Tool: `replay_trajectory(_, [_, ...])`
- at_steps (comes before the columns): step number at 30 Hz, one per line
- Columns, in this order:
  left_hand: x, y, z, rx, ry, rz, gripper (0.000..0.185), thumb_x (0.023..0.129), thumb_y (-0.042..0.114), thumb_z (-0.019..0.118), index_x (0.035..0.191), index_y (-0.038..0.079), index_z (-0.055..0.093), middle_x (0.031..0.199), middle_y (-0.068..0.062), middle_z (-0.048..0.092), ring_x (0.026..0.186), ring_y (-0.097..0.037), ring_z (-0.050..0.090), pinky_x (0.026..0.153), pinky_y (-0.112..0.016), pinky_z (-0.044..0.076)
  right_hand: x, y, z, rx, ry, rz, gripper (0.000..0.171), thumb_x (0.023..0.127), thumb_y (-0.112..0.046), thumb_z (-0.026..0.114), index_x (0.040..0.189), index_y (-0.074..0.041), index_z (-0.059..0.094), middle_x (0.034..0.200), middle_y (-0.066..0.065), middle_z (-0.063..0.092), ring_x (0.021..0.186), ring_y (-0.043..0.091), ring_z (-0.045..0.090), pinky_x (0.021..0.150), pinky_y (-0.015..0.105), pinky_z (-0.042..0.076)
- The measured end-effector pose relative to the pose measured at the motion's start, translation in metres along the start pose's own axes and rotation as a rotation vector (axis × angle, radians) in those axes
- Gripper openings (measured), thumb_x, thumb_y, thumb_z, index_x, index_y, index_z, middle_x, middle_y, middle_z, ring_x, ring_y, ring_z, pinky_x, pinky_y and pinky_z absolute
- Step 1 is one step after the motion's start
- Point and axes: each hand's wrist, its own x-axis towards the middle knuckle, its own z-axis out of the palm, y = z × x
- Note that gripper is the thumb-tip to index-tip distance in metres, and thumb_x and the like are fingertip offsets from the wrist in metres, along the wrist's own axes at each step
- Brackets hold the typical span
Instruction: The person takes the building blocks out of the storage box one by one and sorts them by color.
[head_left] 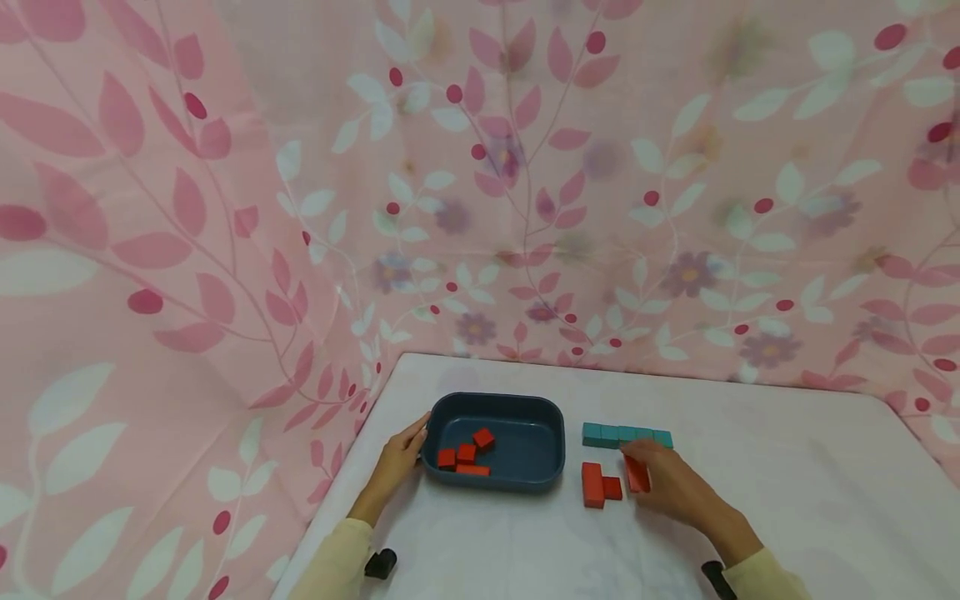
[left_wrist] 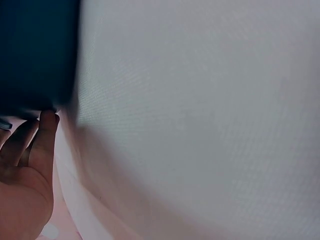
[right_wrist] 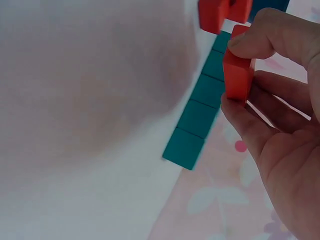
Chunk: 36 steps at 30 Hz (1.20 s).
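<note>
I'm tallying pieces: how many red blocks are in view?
7: four red blocks in the tray, two blocks on the table to its right, and one held block in the right hand. The tray's near wall may hide more.

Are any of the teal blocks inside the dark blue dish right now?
No, the teal blocks sit in a row on the white table beside the dish, and only red blocks show inside it.

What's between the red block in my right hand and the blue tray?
A long red block and a small red block lie side by side between the held block and the tray. The teal row sits behind them.
</note>
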Motion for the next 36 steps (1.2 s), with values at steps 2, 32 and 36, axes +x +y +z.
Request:
replay_trajectory(2, [0.000, 0.000, 0.000, -0.014, 0.006, 0.000, 0.041, 0.103, 0.018, 0.051, 0.144, 0.021, 0.051, 0.139, -0.017, 0.053, 0.115, -0.029, 0.058, 0.083, -0.039, 0.056, -0.001, 0.002, 0.004, 0.001, -0.020, 0.018, 0.071, 0.063, -0.014, 0.091, 0.127, -0.003, 0.062, 0.124, 0.005, 0.061, 0.116, 0.029, 0.053, 0.090, 0.048, 0.052])
replay_trajectory(32, [0.001, 0.001, -0.001, 0.037, 0.012, 0.013, 0.041, 0.103, 0.019, 0.050, 0.145, 0.020, 0.050, 0.141, -0.017, 0.051, 0.114, -0.029, 0.058, 0.083, -0.041, 0.056, -0.004, -0.004, 0.030, 0.049, -0.064, 0.114, 0.067, 0.063, -0.011, 0.091, 0.124, -0.005, 0.064, 0.118, 0.000, 0.064, 0.111, 0.025, 0.056, 0.091, 0.048, 0.052])
replay_trajectory(36, [0.000, 0.000, 0.000, 0.022, 0.009, -0.001, 0.041, 0.103, 0.021, 0.051, 0.144, 0.023, 0.051, 0.141, -0.016, 0.051, 0.115, -0.028, 0.058, 0.084, -0.040, 0.056, -0.004, -0.004, 0.030, 0.030, -0.074, 0.112, 0.069, 0.063, -0.013, 0.092, 0.125, -0.005, 0.064, 0.120, 0.002, 0.064, 0.114, 0.027, 0.055, 0.092, 0.049, 0.051])
